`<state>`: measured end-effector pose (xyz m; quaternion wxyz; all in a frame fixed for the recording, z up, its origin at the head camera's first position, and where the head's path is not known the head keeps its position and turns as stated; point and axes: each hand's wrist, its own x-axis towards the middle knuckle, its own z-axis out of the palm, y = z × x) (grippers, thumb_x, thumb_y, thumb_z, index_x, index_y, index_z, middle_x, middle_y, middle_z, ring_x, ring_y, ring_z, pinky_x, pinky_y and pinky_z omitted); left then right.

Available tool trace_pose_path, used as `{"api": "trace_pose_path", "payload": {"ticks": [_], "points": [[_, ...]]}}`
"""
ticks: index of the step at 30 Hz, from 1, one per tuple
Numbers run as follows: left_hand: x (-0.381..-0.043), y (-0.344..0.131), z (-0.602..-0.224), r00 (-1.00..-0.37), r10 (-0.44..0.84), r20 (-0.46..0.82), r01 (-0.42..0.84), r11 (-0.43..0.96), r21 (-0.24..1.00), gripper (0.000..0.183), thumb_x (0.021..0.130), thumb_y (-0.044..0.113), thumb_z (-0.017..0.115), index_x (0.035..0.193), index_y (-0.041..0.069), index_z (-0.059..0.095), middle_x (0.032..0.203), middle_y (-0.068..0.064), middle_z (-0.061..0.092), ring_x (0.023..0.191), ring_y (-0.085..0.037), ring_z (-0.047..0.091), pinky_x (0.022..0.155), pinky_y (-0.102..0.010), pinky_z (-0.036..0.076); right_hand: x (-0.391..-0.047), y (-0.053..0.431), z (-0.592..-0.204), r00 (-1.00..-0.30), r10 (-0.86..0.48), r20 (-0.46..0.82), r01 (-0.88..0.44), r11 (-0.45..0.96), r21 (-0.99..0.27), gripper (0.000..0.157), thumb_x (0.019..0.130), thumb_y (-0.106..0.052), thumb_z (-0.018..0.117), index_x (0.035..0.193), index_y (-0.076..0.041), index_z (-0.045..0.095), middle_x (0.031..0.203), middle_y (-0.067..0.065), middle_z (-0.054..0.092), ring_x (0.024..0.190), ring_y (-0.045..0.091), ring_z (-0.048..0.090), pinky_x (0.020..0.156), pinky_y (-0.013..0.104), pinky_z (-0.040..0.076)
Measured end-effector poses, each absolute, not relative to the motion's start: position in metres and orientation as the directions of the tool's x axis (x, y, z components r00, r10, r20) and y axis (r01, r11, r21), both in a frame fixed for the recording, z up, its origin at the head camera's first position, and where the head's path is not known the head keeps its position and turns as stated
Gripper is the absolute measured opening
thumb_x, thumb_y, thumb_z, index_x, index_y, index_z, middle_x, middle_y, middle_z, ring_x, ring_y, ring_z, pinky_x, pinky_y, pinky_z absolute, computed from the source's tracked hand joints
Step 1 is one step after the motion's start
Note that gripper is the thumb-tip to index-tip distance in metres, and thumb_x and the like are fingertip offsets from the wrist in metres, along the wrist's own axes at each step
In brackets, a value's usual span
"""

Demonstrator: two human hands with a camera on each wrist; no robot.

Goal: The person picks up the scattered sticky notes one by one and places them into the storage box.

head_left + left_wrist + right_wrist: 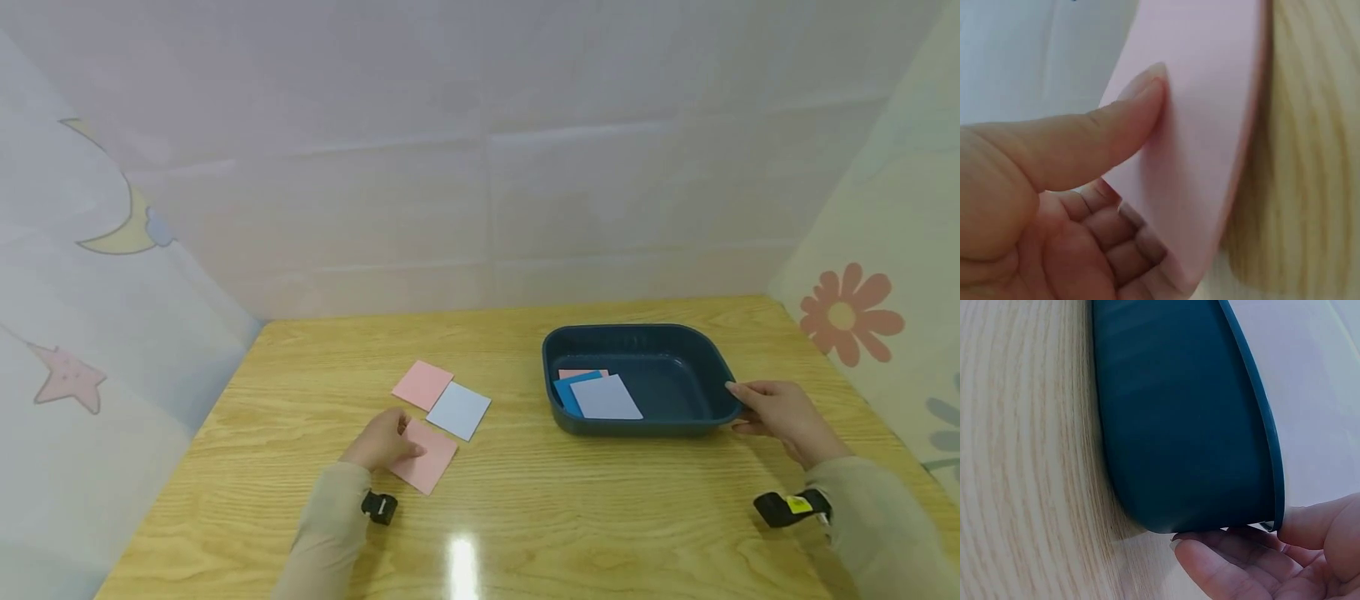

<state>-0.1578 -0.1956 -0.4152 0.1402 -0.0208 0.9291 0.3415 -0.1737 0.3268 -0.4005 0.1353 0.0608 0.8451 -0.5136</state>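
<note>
My left hand (384, 442) pinches a pink square card (429, 458), thumb on its upper face and fingers beneath, as the left wrist view shows. Just beyond it on the table lie a second pink card (423, 384) and a pale blue card (459, 411). With thumb at the rim and fingers under it, my right hand (780, 414) grips the right end of a dark blue tray (637, 427). Inside the tray, at its left, a white card (607, 397) overlaps a blue card (567, 395), and a pink card (582, 373) shows behind them.
The wooden table (510, 517) reaches back to a pale hanging cloth (480, 192). Printed cloths stand at the left and right sides. Both wrists wear black straps, the right strap (787, 507) bearing a yellow label.
</note>
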Motion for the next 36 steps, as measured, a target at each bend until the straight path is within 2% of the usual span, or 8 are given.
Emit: {"api": "trace_pose_path", "payload": {"ticks": [5,11,16,26,31,36], "points": [[-0.160,-0.196,-0.411,-0.973,0.044,-0.226,-0.135,0.684,0.717,0.025,0.085,0.001,0.073,0.106,-0.007,0.063,0.093,-0.010,0.059,0.083,-0.022,0.054,0.071,-0.033,0.049,-0.174,0.328,-0.401,-0.956,-0.047,-0.290,0.234,0.471,-0.850,0.060,0.107,-0.025,0.035,0.133,0.029,0.028,0.087,-0.001,0.065,0.072,0.006,0.066,0.070,0.030,0.057],[-0.162,-0.191,-0.399,-0.974,0.040,-0.223,-0.152,0.614,0.774,0.021,0.091,0.000,0.065,0.111,-0.005,0.069,0.102,-0.011,0.065,0.093,-0.022,0.061,0.078,-0.034,0.053,-0.173,0.328,-0.401,-0.957,-0.056,-0.284,0.226,0.469,-0.854,0.060,0.107,-0.024,0.036,0.132,0.030,0.029,0.088,0.000,0.065,0.072,0.004,0.066,0.070,0.030,0.057],[-0.162,-0.185,-0.388,-0.968,0.075,-0.240,-0.160,0.553,0.818,0.024,0.092,0.001,0.063,0.115,-0.005,0.068,0.107,-0.012,0.067,0.090,-0.020,0.063,0.071,-0.031,0.052,-0.172,0.328,-0.401,-0.960,-0.059,-0.274,0.214,0.479,-0.851,0.061,0.107,-0.026,0.036,0.132,0.029,0.031,0.091,0.003,0.063,0.073,0.004,0.065,0.071,0.030,0.057],[-0.166,-0.164,-0.368,-0.927,0.256,-0.273,-0.102,0.528,0.843,0.023,0.091,0.002,0.065,0.113,-0.005,0.070,0.100,-0.008,0.069,0.075,-0.013,0.058,0.063,-0.026,0.046,-0.174,0.328,-0.403,-0.961,-0.058,-0.272,0.213,0.477,-0.853,0.061,0.107,-0.027,0.036,0.132,0.029,0.032,0.092,0.004,0.062,0.073,0.006,0.065,0.071,0.030,0.057],[-0.167,-0.154,-0.363,-0.902,0.328,-0.282,-0.076,0.522,0.849,0.020,0.090,0.002,0.066,0.109,-0.005,0.071,0.103,-0.010,0.070,0.080,-0.013,0.062,0.069,-0.027,0.050,-0.174,0.328,-0.404,-0.962,-0.058,-0.265,0.209,0.467,-0.859,0.063,0.106,-0.028,0.037,0.131,0.029,0.032,0.093,0.004,0.061,0.073,0.006,0.065,0.071,0.030,0.057],[-0.168,-0.145,-0.364,-0.913,0.319,-0.255,-0.056,0.521,0.851,0.017,0.090,-0.001,0.065,0.105,-0.006,0.072,0.101,-0.012,0.070,0.086,-0.015,0.064,0.074,-0.029,0.053,-0.175,0.328,-0.403,-0.961,-0.058,-0.269,0.212,0.469,-0.857,0.064,0.106,-0.028,0.036,0.133,0.029,0.030,0.096,0.005,0.061,0.073,0.004,0.065,0.071,0.030,0.057]]}}
